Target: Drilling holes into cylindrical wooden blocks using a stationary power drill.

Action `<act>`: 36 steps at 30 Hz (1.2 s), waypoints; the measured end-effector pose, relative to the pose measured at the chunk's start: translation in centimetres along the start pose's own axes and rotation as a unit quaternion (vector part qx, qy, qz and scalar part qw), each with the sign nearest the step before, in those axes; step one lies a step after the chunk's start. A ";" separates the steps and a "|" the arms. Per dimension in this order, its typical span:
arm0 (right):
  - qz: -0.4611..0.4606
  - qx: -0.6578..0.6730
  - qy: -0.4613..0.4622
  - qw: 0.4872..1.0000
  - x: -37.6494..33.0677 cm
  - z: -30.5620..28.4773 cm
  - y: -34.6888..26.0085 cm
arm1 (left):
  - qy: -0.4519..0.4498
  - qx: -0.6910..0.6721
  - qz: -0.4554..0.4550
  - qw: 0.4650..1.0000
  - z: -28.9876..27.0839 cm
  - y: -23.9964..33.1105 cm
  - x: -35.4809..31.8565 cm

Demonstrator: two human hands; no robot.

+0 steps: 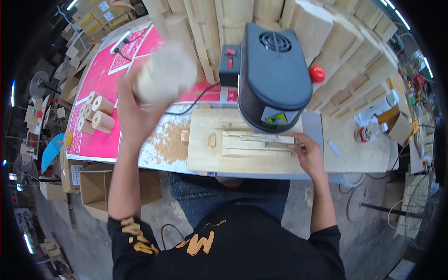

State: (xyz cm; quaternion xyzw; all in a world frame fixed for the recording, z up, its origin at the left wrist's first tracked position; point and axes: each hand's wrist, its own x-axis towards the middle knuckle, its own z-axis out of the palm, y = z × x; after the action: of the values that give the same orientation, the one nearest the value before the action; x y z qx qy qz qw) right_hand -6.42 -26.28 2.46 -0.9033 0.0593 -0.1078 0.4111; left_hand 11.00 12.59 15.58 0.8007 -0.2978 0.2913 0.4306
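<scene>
Far left of the dark grey machine housing [275, 70]: pink-and-white sheets [95, 149], smooth and flat on the tabletop. On them, a cluster of pale wooden cylinders [102, 121], small round holes in their end faces. Below the cylinders, on the housing's lower left, an open cardboard box [95, 189], brown, square-cornered.

Left of the housing, the left hand [130, 109]: fingers wrapped about a cream-coloured chunk [168, 74], clamped on it, above the tabletop. Chunk broad and rounded in outline; blurred, so grain and exact form unreadable. Under that forearm's right side, loose tan sawdust [170, 142], crumbly, scattered over white.

Behind the housing, to its left, upright wooden slabs [193, 37], light grain, stepped edges. Below the housing, a flat wooden board [200, 156] with a small wooden block [213, 140] on it. Fixed to the housing's left flank, a black switch box [229, 77], two red rockers.

Just under the housing's front, a slim bar [266, 138] lies lengthwise over the board. Housing itself smooth, rounded at the front, round vent on top.

Lower right of the housing, the right hand [310, 156]: fingers bent together at the bar's right end; pinching or merely touching, cannot tell. Right of the housing, a glossy red ball [317, 73]; farther right, a clear plastic bottle [373, 133]
</scene>
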 end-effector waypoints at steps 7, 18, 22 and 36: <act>0.025 -0.006 -0.016 1.000 -0.5 0.9 -0.5 | -0.247 0.186 0.008 0.951 5.2 3.6 -13.0; 0.038 0.002 0.018 0.999 -1.4 0.7 -0.8 | -0.292 0.192 0.019 0.937 7.8 2.5 -12.3; 0.045 -0.004 0.018 0.999 -1.1 0.9 -1.6 | -0.279 0.195 0.046 0.939 8.8 3.3 -13.5; 0.119 0.017 0.088 0.989 -0.9 3.4 -0.9 | -0.116 -0.050 -0.139 0.982 17.3 5.1 -17.7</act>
State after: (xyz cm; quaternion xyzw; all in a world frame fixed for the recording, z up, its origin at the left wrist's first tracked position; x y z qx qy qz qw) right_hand -6.42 -23.04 0.83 -0.8697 0.2003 -0.1383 0.4294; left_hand -0.62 -0.60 -2.54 0.8400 -0.2457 0.1178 0.4692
